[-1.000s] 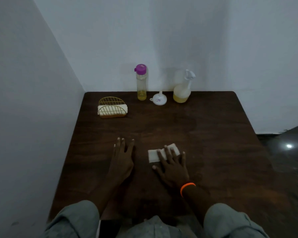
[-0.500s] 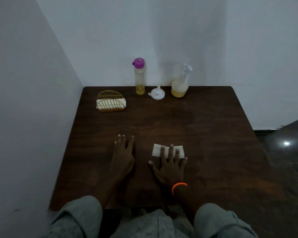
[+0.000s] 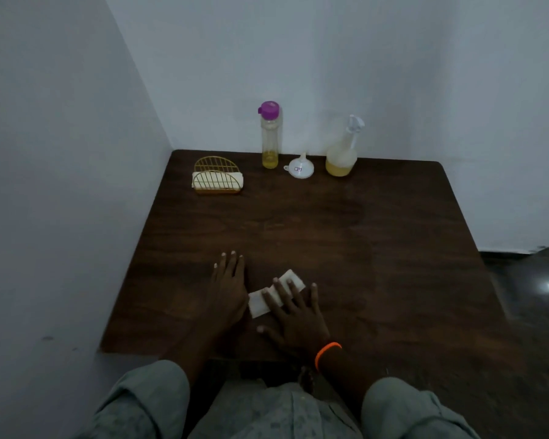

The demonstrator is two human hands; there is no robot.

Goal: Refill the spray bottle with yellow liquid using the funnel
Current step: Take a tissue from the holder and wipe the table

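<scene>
Right hand [image 3: 293,315] flat, fingers spread on folded white tissue [image 3: 268,299]; left hand [image 3: 230,286] flat, empty. Upright clear spray bottle [image 3: 343,150] stands well apart at 1 o'clock, nearer the right hand; white plastic funnel [image 3: 300,167] at 12.

Napkin [image 3: 259,304], gold wire holder [image 3: 216,180] w/ napkins, table [image 3: 377,248].

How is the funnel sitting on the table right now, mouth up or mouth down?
Mouth down: the funnel rests on its wide rim, spout pointing up.

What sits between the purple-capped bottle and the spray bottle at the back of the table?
In the head view, the white funnel rests mouth-down between the purple-capped bottle and the spray bottle, touching neither.
</scene>
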